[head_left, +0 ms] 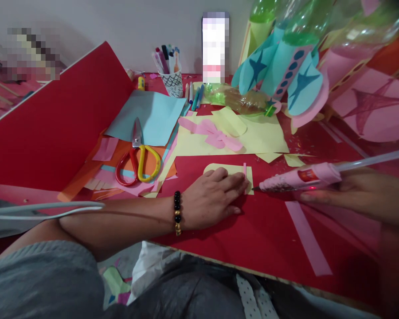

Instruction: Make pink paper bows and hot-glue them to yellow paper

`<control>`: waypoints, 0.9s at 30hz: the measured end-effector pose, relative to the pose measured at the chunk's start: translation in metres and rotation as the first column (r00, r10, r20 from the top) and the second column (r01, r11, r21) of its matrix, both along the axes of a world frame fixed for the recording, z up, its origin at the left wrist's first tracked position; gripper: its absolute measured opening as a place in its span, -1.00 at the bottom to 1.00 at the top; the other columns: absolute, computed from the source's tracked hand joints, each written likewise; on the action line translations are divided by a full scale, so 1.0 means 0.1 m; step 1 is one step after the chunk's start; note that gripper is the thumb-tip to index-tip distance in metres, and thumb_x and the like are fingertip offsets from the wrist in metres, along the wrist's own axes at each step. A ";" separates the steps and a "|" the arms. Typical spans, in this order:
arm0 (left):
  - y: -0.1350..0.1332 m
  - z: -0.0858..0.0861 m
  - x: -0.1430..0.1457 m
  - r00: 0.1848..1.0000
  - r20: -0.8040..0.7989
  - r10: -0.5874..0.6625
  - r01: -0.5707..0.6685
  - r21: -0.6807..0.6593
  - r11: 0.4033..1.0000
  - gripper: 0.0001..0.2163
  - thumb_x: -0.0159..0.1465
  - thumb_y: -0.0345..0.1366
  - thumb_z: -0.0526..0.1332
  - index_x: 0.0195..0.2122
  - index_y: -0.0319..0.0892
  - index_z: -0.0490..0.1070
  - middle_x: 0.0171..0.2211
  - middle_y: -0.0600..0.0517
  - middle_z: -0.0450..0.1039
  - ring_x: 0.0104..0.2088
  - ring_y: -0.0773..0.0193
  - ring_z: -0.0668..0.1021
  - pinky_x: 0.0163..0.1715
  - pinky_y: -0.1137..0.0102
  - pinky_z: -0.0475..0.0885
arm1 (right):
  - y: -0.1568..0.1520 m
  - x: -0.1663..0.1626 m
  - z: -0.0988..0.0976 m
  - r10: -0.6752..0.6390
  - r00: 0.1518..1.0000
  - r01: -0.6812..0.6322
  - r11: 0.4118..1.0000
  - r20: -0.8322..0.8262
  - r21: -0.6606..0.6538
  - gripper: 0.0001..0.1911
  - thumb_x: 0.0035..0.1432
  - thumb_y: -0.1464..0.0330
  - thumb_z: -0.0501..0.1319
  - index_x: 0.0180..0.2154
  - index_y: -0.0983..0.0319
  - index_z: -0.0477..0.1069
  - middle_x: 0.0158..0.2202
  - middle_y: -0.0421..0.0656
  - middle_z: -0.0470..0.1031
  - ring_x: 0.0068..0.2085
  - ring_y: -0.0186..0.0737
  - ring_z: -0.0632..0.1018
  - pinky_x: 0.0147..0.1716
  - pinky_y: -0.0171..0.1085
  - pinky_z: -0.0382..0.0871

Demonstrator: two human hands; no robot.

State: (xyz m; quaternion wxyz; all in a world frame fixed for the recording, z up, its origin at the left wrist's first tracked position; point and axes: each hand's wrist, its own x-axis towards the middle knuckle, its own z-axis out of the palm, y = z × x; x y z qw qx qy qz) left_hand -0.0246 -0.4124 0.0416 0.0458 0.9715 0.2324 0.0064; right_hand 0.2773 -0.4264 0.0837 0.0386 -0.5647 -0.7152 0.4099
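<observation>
My left hand (216,195) lies palm down on a small pale yellow paper piece (213,167), its fingers stretched toward the right end. A thin pink paper strip (245,168) crosses that piece at the fingertips. From the right, my right hand (355,192) grips a glue gun (295,179) wrapped in pink, with a small red light and a clear glue stick out of its back. The dark nozzle points left, close to the yellow paper's right edge; I cannot tell if they touch. Below it lies a longer pink paper strip (309,239).
Red-and-yellow-handled scissors (138,164) lie on paper scraps beside a blue sheet (149,115). Behind are yellow paper (266,133), pink cutouts (216,133), a cup of pens (172,84), a phone (216,48) and a plastic bottle (239,99). Paper-decorated bottles (302,40) stand at right.
</observation>
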 end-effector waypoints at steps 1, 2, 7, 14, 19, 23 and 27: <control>0.00 0.00 0.00 1.000 0.001 -0.004 0.004 0.000 1.000 -0.47 0.32 -0.01 0.03 0.24 -0.16 0.12 0.26 -0.08 0.12 0.08 0.11 0.29 0.04 0.21 0.15 | 0.01 0.00 0.00 -0.003 1.000 0.003 1.000 0.005 0.013 -0.59 0.02 0.09 0.24 -0.05 -0.04 0.52 -0.18 -0.28 0.62 -0.12 -0.01 0.60 -0.07 -0.18 0.48; 0.00 0.01 0.00 1.000 0.002 -0.009 0.009 0.001 1.000 -0.47 0.32 -0.01 0.03 0.24 -0.17 0.12 0.26 -0.08 0.12 0.08 0.11 0.29 0.05 0.21 0.15 | 0.01 -0.01 0.00 -0.010 1.000 0.010 1.000 0.008 0.024 -0.58 0.02 0.09 0.25 -0.05 -0.02 0.52 -0.17 -0.27 0.62 -0.12 -0.02 0.59 -0.06 -0.18 0.47; 0.00 0.02 0.00 1.000 0.011 -0.012 0.012 0.000 1.000 -0.49 0.33 -0.03 0.02 0.23 -0.18 0.13 0.27 -0.09 0.10 0.07 0.13 0.29 0.04 0.22 0.17 | 0.05 -0.03 -0.02 -0.072 0.997 0.071 0.995 0.011 0.065 -0.55 0.01 0.03 0.24 -0.08 0.03 0.53 -0.13 -0.26 0.60 -0.12 -0.02 0.59 -0.06 -0.17 0.46; 0.00 0.01 -0.01 1.000 0.012 -0.010 0.010 -0.014 1.000 -0.49 0.34 -0.03 0.00 0.22 -0.20 0.13 0.26 -0.09 0.10 0.06 0.11 0.29 0.05 0.22 0.17 | 0.07 -0.09 -0.01 -0.165 0.984 0.157 0.980 0.061 0.119 -0.59 -0.04 -0.05 0.23 -0.40 0.13 0.59 -0.37 -0.24 0.63 -0.31 -0.05 0.60 -0.35 -0.25 0.50; 0.01 0.01 0.00 1.000 0.005 -0.015 0.015 -0.013 1.000 -0.49 0.34 -0.02 -0.02 0.23 -0.19 0.12 0.25 -0.08 0.11 0.06 0.12 0.30 0.06 0.23 0.17 | 0.09 -0.14 -0.05 -0.255 0.966 0.243 0.952 0.043 0.187 -0.53 -0.13 -0.09 0.26 -0.39 0.16 0.58 -0.50 -0.23 0.58 -0.45 -0.12 0.55 -0.49 -0.28 0.42; 0.01 0.02 -0.01 1.000 0.001 -0.017 0.017 -0.014 1.000 -0.48 0.35 -0.02 -0.03 0.23 -0.21 0.12 0.25 -0.08 0.11 0.06 0.12 0.30 0.06 0.23 0.17 | 0.09 -0.14 -0.06 -0.277 0.959 0.261 0.946 0.065 0.191 -0.47 -0.16 -0.11 0.27 -0.34 0.19 0.57 -0.52 -0.22 0.56 -0.47 -0.10 0.54 -0.52 -0.27 0.40; 0.01 0.01 -0.01 1.000 -0.002 -0.016 0.016 -0.009 1.000 -0.48 0.34 -0.01 -0.02 0.24 -0.19 0.11 0.26 -0.09 0.10 0.06 0.11 0.30 0.04 0.22 0.17 | 0.09 -0.10 -0.07 -0.272 0.958 0.257 0.954 0.088 0.158 -0.48 -0.14 -0.12 0.25 -0.38 0.19 0.57 -0.44 -0.20 0.60 -0.39 -0.03 0.57 -0.48 -0.24 0.43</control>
